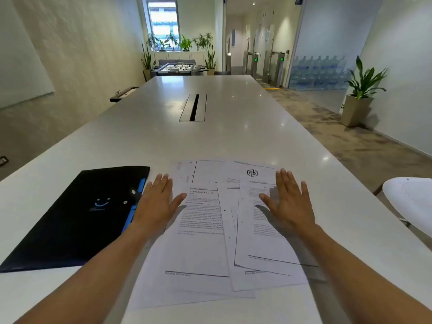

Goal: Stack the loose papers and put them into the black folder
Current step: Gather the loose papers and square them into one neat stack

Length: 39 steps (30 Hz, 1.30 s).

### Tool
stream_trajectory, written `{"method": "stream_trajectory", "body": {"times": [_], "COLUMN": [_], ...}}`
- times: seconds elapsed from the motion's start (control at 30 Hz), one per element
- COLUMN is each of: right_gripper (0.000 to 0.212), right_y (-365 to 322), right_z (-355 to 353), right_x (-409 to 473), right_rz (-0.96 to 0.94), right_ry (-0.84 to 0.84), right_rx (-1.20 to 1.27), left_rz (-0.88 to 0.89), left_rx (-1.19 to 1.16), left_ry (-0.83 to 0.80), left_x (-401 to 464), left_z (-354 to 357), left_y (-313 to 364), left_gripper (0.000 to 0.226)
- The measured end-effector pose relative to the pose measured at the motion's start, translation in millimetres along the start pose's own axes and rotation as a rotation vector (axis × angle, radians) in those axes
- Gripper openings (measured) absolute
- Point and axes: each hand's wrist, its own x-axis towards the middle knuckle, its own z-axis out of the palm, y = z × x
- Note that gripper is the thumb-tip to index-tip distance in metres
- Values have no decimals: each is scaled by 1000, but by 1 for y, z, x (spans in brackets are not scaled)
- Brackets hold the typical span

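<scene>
Several loose printed papers (205,242) lie fanned and overlapping on the white table (210,136) in front of me. A closed black folder (77,220) with a blue clasp strip and a blue smile logo lies to their left. My left hand (159,202) hovers flat, fingers apart, over the left edge of the papers, right beside the folder. My right hand (286,199) is spread flat above the right sheets and casts a shadow on them. Neither hand holds anything.
A cable slot (194,108) is set into the table's middle, farther away. A white chair (411,202) stands at the table's right edge. A potted plant (360,99) stands on the floor to the right.
</scene>
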Motion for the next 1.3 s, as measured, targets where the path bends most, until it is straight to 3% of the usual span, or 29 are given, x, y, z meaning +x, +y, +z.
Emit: {"method": "stream_trajectory", "body": {"times": [0.23, 0.47, 0.73, 0.93, 1.1, 1.17, 1.23, 1.3], "right_gripper": [97, 87, 78, 73, 74, 71, 66, 68], "right_y": [2, -9, -35, -48, -61, -58, -47, -33], "right_z": [9, 12, 21, 26, 25, 19, 12, 6], "right_x": [-14, -12, -15, -16, -18, -15, -11, -8], "right_rz": [156, 154, 151, 143, 105, 148, 209, 259], "right_ry": [-158, -146, -128, -110, -87, 12, 104, 60], "right_rx": [56, 74, 82, 109, 286, 412, 379, 300], "left_rz": [-156, -369, -588, -725, -599, -569, -546, -559], "left_rx": [68, 131, -478, -1178, -1080, -1097, -1165, -1247], "left_ry": [-23, -31, -23, -48, -191, -203, -241, -289], "left_x": [-12, -15, -3, 6, 8, 8, 6, 4], "left_z": [15, 9, 4, -3, -10, -14, -17, -16], "left_y": [3, 26, 33, 23, 30, 28, 23, 18], "left_gripper": [69, 74, 75, 73, 43, 42, 46, 59]}}
